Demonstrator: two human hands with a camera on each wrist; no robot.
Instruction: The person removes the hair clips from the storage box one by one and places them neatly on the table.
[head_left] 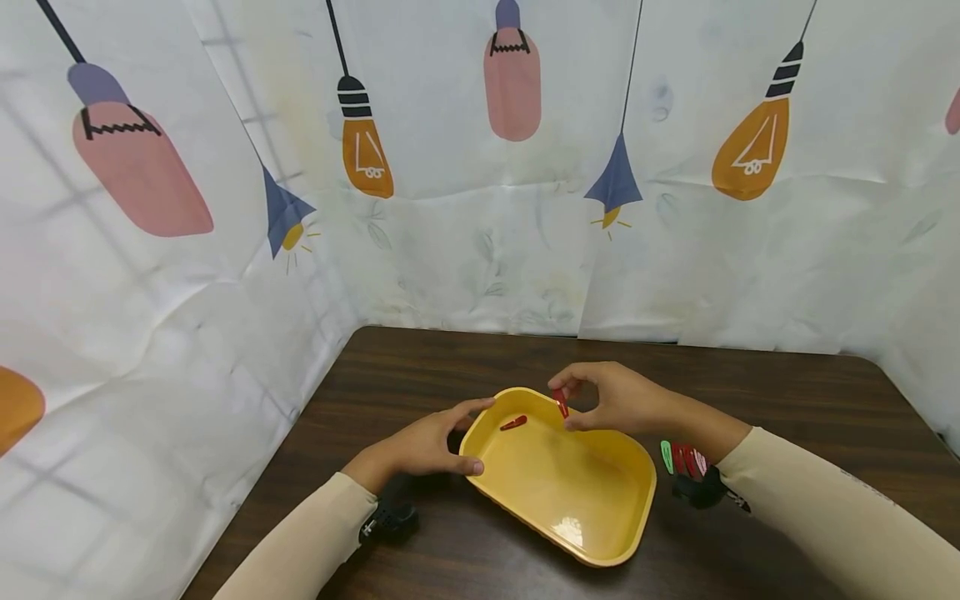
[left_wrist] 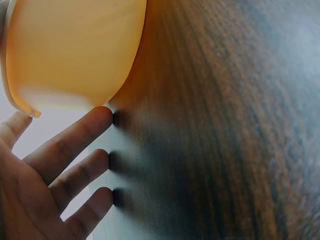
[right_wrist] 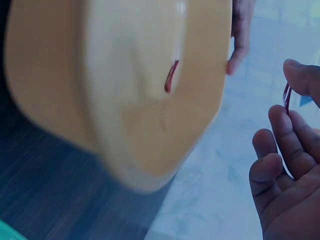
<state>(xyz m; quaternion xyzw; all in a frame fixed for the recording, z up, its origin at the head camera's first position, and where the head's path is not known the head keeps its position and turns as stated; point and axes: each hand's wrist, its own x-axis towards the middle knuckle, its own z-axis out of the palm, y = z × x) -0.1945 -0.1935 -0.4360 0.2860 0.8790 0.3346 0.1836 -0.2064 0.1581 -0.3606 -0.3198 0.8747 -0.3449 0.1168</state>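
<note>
A yellow tray (head_left: 558, 492) lies at an angle on the dark wooden table. My left hand (head_left: 426, 442) spans its left end, thumb at the near rim and index finger at the far rim. In the left wrist view its fingers (left_wrist: 75, 142) look fairly straight, the tips touching or close to the tray's side and the table. Above the tray's far edge, my right hand (head_left: 618, 398) pinches a red hair clip (head_left: 561, 403) between thumb and fingers. Another red hair clip (head_left: 513, 423) lies inside the tray, near the left end; the right wrist view shows it too.
Several hair clips (head_left: 684, 459), green, red and pink, lie side by side on the table (head_left: 427, 358), just right of the tray and partly behind the right wrist. White sheets (head_left: 450, 258) printed with lamps stand behind and to the left of the table.
</note>
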